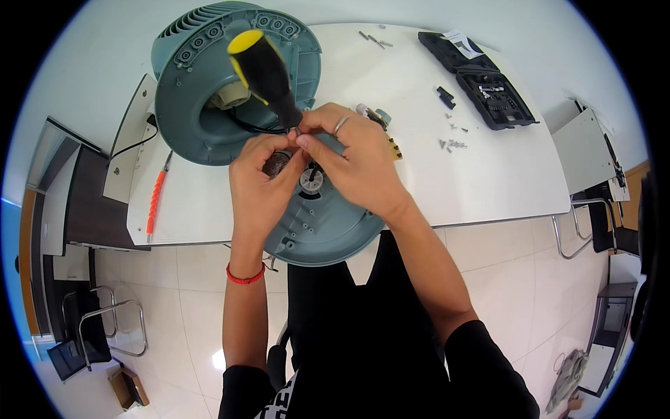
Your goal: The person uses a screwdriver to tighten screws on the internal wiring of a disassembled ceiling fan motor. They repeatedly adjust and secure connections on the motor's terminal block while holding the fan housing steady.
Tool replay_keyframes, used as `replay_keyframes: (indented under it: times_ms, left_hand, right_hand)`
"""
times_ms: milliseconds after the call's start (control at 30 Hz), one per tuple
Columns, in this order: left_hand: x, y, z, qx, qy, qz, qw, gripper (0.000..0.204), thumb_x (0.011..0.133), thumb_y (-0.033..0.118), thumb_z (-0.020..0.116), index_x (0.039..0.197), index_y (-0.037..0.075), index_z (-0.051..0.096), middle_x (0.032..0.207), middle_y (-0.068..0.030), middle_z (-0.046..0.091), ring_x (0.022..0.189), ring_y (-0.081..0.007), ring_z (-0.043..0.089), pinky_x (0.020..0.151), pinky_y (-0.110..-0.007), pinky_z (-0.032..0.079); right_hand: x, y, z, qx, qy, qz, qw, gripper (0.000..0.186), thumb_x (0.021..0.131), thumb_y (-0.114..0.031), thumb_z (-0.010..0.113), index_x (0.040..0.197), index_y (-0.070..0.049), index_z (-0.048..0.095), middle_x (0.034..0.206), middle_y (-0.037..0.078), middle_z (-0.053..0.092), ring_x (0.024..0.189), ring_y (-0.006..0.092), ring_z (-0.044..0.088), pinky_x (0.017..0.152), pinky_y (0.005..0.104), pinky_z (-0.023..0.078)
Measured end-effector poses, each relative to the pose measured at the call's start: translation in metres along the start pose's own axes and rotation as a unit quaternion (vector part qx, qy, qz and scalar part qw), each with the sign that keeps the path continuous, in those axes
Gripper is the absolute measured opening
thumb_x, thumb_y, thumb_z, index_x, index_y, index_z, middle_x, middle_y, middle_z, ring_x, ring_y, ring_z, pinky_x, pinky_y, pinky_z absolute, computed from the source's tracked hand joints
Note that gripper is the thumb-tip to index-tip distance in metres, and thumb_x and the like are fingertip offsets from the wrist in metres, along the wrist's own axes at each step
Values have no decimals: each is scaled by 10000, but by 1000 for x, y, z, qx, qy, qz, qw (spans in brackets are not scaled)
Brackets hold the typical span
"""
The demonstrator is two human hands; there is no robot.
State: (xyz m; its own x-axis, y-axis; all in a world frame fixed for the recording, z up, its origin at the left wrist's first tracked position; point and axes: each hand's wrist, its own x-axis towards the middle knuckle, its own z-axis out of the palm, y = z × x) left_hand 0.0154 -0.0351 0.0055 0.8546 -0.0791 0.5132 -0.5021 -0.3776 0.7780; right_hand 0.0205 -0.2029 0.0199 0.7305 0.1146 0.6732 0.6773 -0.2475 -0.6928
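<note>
1. the right hand (363,157) pinches a black-and-yellow screwdriver (269,73) by its shaft, the handle leaning toward a ring-shaped grey-green housing (178,115).
2. the left hand (258,178) meets it fingertip to fingertip; its exact hold cannot be told.
3. below, a round grey-green base (328,241) overhangs the white table (488,181).
</note>
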Motion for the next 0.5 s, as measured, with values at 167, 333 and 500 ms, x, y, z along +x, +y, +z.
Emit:
replay_keyframes:
  times_ms: [167, 333, 500]
  left_hand:
    - [5, 4, -1, 5, -16, 25, 1000, 214, 843, 59, 783, 1052, 26, 751, 991, -79, 757, 937, -232, 670, 856, -336, 517]
    - [6, 9, -1, -1, -10, 27, 1000, 243, 860, 57, 760, 1101, 40, 750, 1011, -78, 760, 950, -237, 672, 874, -338, 515]
    - [1, 21, 2, 55, -14, 58, 997, 282, 861, 59, 760, 1142, 45, 748, 1009, -84, 760, 956, -260, 667, 881, -344, 511]
  right_hand:
    - [5, 1, -7, 49, 31, 25, 998, 153, 898, 21, 656, 1049, 41, 677, 943, 143, 715, 861, 253, 731, 786, 311, 553]
    - [8, -7, -20, 130, 90, 39, 987, 149, 912, 33, 666, 1059, 52, 680, 981, 123, 731, 921, 189, 730, 831, 287, 558]
    - [9, -33, -46, 237, 163, 62, 956, 232, 952, 22, 676, 1176, 76, 650, 1080, 124, 737, 965, 157, 711, 848, 264, 563]
